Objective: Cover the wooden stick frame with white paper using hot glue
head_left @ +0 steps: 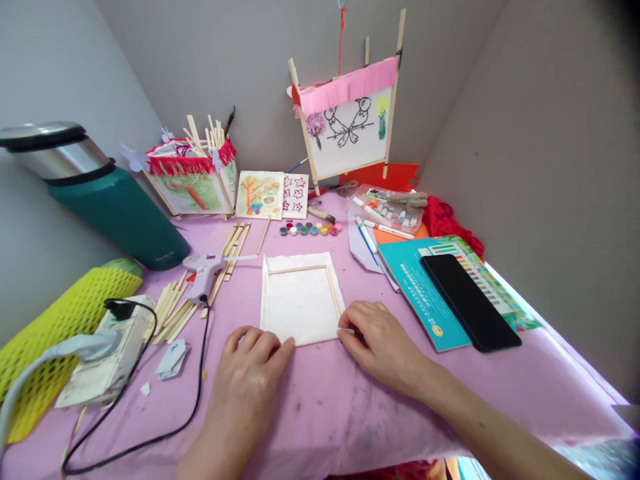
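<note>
You are working at a desk (320, 427) that is covered with a lilac-pink sheet. Your left hand (247, 360) is lying with the fingers close together, and its fingertips are touching the lower edge of a white paper sheet (300, 307). Your right hand (380, 340) is curling at the lower right corner of this sheet, and it seems to be pinching the edge between thumb and fingers. The sheet is lying in the middle of the frame, between your hands, and a rectangular frame of thin wooden sticks (297, 269) is sitting on top of it. To the left, a hot glue gun (204, 270) is lying near a pile of loose wooden sticks (173, 313), and its black cord (203, 373) is running toward the lower left. Above the sheet, a row of small paint pots (310, 229) is standing, and to the right a black phone (470, 300) is lying on a teal booklet (425, 293).
</note>
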`<state>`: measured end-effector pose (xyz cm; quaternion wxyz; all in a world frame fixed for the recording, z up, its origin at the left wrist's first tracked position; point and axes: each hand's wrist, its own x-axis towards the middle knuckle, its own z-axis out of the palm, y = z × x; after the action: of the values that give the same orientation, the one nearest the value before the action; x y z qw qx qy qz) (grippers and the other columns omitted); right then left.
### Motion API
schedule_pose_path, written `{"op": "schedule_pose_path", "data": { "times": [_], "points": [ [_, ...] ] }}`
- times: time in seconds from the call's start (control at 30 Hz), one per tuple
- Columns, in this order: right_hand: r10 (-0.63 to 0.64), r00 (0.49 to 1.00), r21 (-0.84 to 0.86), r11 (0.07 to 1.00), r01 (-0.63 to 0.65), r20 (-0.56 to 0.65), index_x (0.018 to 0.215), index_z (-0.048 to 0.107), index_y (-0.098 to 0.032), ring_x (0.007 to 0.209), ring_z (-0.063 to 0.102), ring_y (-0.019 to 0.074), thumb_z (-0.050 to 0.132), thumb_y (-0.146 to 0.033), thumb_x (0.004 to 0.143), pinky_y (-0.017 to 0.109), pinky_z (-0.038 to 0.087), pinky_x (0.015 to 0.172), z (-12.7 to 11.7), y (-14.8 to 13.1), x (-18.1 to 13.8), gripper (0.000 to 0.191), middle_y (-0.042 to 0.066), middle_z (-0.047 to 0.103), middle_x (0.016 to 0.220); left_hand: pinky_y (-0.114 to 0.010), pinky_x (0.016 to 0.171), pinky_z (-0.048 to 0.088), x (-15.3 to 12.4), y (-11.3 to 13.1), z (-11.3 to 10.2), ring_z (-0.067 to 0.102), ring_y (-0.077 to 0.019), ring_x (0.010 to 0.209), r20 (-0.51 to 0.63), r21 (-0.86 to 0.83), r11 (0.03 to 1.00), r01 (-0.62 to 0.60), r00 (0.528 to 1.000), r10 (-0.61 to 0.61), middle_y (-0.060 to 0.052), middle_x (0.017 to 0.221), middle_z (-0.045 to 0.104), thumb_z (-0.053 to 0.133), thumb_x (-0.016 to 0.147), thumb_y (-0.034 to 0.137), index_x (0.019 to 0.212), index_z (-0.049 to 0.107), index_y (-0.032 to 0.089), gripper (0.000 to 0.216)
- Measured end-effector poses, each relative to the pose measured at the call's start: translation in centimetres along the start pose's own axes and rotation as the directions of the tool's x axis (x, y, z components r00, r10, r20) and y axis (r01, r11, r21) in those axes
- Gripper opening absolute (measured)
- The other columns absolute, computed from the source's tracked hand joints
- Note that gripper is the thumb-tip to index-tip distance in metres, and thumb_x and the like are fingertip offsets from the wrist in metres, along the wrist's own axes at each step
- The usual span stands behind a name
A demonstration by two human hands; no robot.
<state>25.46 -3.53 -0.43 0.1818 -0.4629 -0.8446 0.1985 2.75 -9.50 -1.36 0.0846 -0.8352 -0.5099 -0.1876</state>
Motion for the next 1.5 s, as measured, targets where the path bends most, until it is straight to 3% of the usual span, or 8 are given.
{"op": "schedule_pose_path", "data": {
  "times": [0.2,0.4,0.47,0.57,0.7,0.9,1.3,1.5],
  "points": [
    [0.196,0.981,-0.065,0.978,-0.196,-0.009,0.07,0.051,-0.018,0.067,0.051,0.0159,0.053,-0.012,0.073,0.032,0.032,0.069,0.0,-1.3,1.0,0.007,0.001,0.06,0.071,-0.043,0.082,0.039,0.1,0.0,-0.2,0.049,-0.021,0.077,0.005,0.004,1.0,0.003,1.0,-0.003,-0.005,0.08,0.061,0.044,0.078,-0.006,0.102,0.067,0.018,0.041],
    [0.288,0.955,-0.139,0.951,-0.277,0.066,0.075,0.057,-0.019,0.063,0.053,0.0165,0.054,-0.017,0.078,0.03,0.03,0.059,-1.4,-1.3,1.5,0.005,0.003,0.062,0.077,-0.045,0.083,0.04,0.2,0.1,-0.2,0.047,-0.0214,0.076,0.028,-0.008,1.0,0.005,1.0,-0.005,-0.005,0.079,0.059,0.044,0.079,-0.004,0.107,0.066,0.021,0.044],
    [0.228,0.974,-0.143,0.964,-0.223,0.017,0.083,0.061,-0.018,0.072,0.056,0.0185,0.055,-0.019,0.083,0.031,0.035,0.065,-1.6,-1.7,1.2,0.005,0.006,0.063,0.085,-0.046,0.084,0.04,0.2,0.1,-0.1,0.048,-0.0215,0.077,0.037,-0.007,1.0,0.011,0.999,-0.011,-0.004,0.079,0.059,0.045,0.079,-0.004,0.106,0.067,0.021,0.043],
    [-0.036,0.998,-0.134,0.991,0.028,-0.057,0.09,0.064,-0.017,0.086,0.054,0.021,0.054,-0.019,0.09,0.034,0.037,0.078,-0.8,-2.9,0.5,0.01,0.007,0.063,0.091,-0.048,0.085,0.039,0.2,0.1,0.0,0.049,-0.0217,0.077,0.041,-0.002,1.0,0.014,0.999,-0.014,-0.004,0.079,0.059,0.046,0.078,-0.004,0.106,0.067,0.021,0.043],
    [-0.299,0.954,-0.17,0.942,0.289,-0.032,0.092,0.065,-0.018,0.079,0.049,0.0198,0.051,-0.014,0.092,0.034,0.036,0.075,1.6,-3.8,-0.5,0.014,0.005,0.061,0.085,-0.049,0.087,0.039,0.1,0.1,0.0,0.05,-0.0216,0.077,0.03,-0.008,1.0,0.015,0.999,-0.014,-0.004,0.079,0.059,0.047,0.08,-0.001,0.108,0.066,0.021,0.04],
    [-0.19,0.979,-0.218,0.961,0.171,-0.068,0.087,0.064,-0.017,0.081,0.05,0.0196,0.059,-0.01,0.087,0.032,0.038,0.073,2.6,-2.3,-0.8,0.009,0.005,0.061,0.085,-0.049,0.088,0.04,0.2,0.0,-0.1,0.051,-0.0198,0.076,0.025,-0.029,0.999,0.021,0.999,-0.02,-0.003,0.078,0.059,0.044,0.079,-0.004,0.106,0.066,0.022,0.044],
    [-0.166,0.986,-0.21,0.965,0.158,-0.022,0.084,0.069,-0.022,0.077,0.055,0.0164,0.063,-0.011,0.085,0.028,0.036,0.066,1.6,-1.5,0.0,0.012,0.001,0.063,0.081,-0.053,0.097,0.041,0.0,-0.9,0.1,0.057,-0.0168,0.078,0.015,-0.132,0.99,0.045,0.999,-0.044,-0.002,0.082,0.061,0.039,0.076,-0.008,0.11,0.066,0.024,0.053],
    [-0.185,0.983,-0.245,0.953,0.176,-0.011,0.081,0.068,-0.021,0.076,0.054,0.0161,0.06,-0.009,0.086,0.028,0.035,0.064,1.5,-1.6,0.0,0.015,0.001,0.063,0.081,-0.031,0.088,0.05,-1.2,-1.9,-2.3,0.059,-0.0165,0.104,-0.089,-0.333,0.921,0.201,0.966,-0.243,-0.006,0.11,0.063,0.041,0.088,0.004,0.115,0.062,0.022,0.038]
  ]
}}
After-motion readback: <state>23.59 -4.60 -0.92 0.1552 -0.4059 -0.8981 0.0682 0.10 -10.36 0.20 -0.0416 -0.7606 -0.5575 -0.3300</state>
